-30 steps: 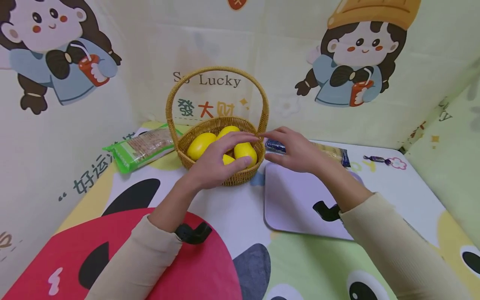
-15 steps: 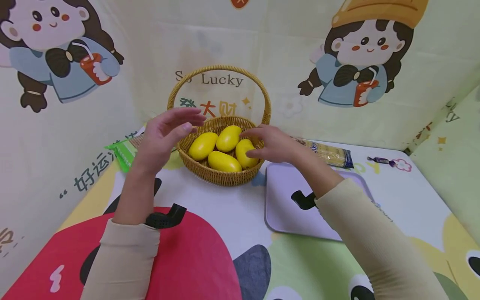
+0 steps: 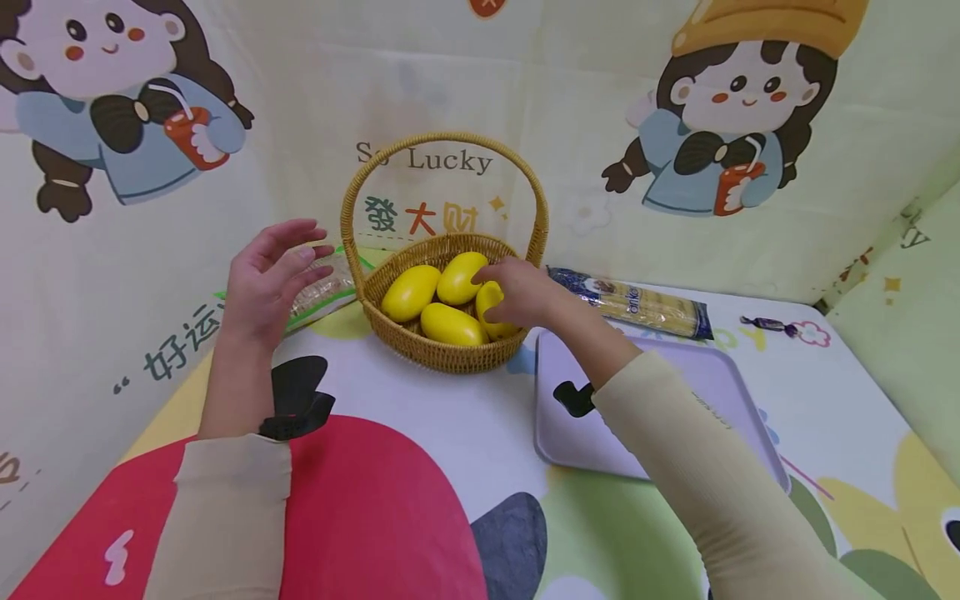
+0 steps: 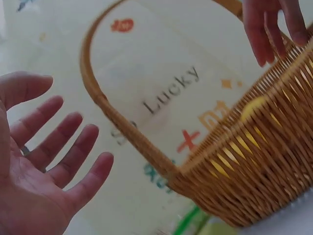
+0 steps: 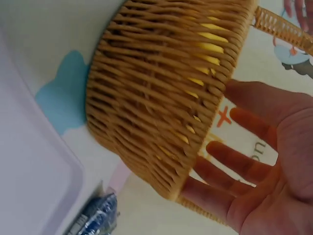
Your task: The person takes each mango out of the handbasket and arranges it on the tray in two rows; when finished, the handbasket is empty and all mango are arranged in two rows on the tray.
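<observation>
Head view: the right hand (image 3: 521, 292) spans the rightmost yellow fruit (image 3: 489, 298), inside the basket (image 3: 450, 357); approach from above, avoiding the handle (image 3: 442, 137). Left wrist: left hand (image 4: 44, 188), fingers spread, empty. Right wrist: fingers parted, no hold visible; fruit contact unclear. Clear the rim (image 5: 224, 73) when lifting.

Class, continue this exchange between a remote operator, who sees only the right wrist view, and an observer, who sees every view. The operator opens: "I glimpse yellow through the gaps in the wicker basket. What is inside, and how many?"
Observer: The head view shows four yellow mangoes in the wicker basket.
Operator: I see the blue end of a packet near the lavender tray. What does the rest look like?
Observer: In the head view, its see-through middle shows pale yellow contents.
Operator: Is the left hand holding anything?
Observer: No; the left wrist view shows it holding nothing.
</observation>
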`<state>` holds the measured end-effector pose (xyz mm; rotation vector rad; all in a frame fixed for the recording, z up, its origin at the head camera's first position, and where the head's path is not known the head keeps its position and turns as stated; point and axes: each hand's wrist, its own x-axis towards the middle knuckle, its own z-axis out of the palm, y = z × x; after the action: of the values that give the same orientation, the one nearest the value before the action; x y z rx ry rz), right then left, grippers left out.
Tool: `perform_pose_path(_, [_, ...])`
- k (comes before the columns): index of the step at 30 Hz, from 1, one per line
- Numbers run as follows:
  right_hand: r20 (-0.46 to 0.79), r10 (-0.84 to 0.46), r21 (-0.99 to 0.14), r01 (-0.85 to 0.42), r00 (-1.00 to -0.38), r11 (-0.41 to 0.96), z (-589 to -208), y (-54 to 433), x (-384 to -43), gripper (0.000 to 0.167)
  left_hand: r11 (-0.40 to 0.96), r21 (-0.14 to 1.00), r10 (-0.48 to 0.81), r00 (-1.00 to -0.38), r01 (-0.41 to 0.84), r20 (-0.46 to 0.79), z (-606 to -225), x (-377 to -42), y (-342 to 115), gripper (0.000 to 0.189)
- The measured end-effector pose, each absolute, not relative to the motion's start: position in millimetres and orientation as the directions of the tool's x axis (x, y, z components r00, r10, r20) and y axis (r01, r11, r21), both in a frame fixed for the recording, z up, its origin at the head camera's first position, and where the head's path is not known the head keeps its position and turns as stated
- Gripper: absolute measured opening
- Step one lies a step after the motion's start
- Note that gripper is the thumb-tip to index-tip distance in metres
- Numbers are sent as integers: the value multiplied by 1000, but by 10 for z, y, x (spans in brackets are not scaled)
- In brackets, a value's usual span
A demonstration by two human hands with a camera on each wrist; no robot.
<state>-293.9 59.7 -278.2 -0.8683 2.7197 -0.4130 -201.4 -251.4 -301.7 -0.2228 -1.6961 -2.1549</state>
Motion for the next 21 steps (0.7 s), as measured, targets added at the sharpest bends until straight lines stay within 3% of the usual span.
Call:
perform_pose_path(7, [-176, -515, -300, -453, -839, 839, -2891, 501, -2960, 62, -133, 972, -109, -978, 193, 179, -3312, -2177, -2545, 48])
perform_pose_path(16, [-246, -481, -285, -411, -842, 866, -2912, 474, -2961, 60, 27, 999, -54, -998, 43, 45, -3510, -2289, -2511, 67])
perform_pose_path(21, [-264, -468, -298, -390, -843, 871, -2935, 454, -2969, 60, 26, 998, -41, -998, -53, -52, -3634, -2352, -2462, 71])
